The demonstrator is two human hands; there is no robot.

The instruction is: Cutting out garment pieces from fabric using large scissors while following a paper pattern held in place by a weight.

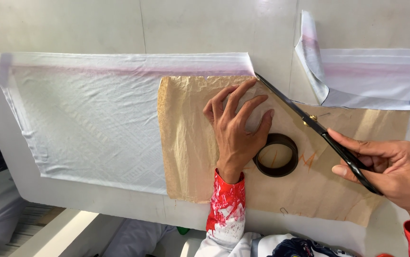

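White tabletop [95, 28] carries pale fabric [90, 119] under brown paper pattern [190, 143], which my left hand [237, 128] presses flat, fingers spread. Just right of it, my right hand [395, 173] grips black scissors [309, 121], blades closed along the pattern's edge.

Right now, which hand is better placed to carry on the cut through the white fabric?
The right hand: it already grips the black scissors, blades along the brown paper pattern edge. The left hand lies flat on the pattern beside the black ring, holding it down.

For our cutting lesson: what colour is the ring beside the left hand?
The ring is black, seen in the head view, lying on brown paper.
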